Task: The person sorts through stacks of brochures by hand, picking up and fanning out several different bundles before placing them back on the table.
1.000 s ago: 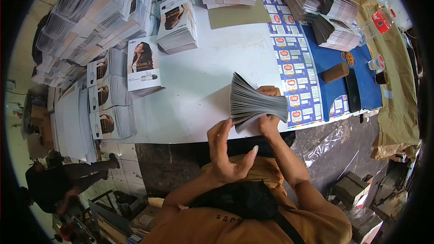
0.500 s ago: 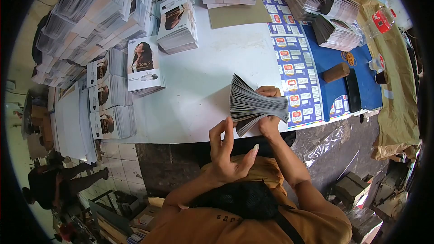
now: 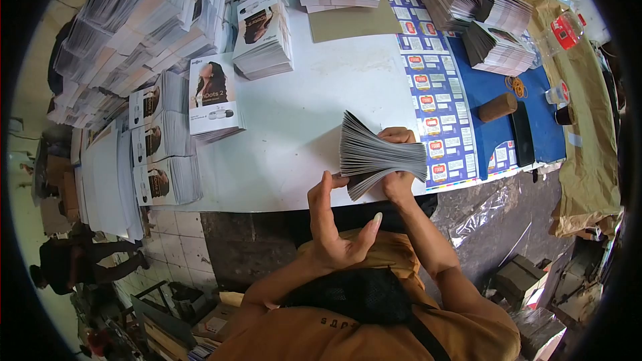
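Your right hand (image 3: 399, 180) is closed around the paper stack (image 3: 381, 154), fingers over the far edge and the rest of the hand at the near edge. The stack is fanned, its edges spreading wide on the left, and is above the near part of the white table (image 3: 287, 127). Your left hand (image 3: 338, 237) is open, thumb held well apart; 1 or more fingertips meet the stack's lower left corner, but you can't tell whether they pinch any sheets.

To your left, 3 small booklet piles (image 3: 154, 144) lie in a row beside a taller pile (image 3: 212, 97) with a long-haired figure on its cover. A large heap of papers (image 3: 140, 33) rises behind them.

To your right is a printed sheet (image 3: 431, 103) with red labels. Beyond it, on a blue surface (image 3: 475, 80), are rubber bands (image 3: 515, 86), a wooden block (image 3: 497, 107) and, just beside the block, a black bar (image 3: 522, 134).
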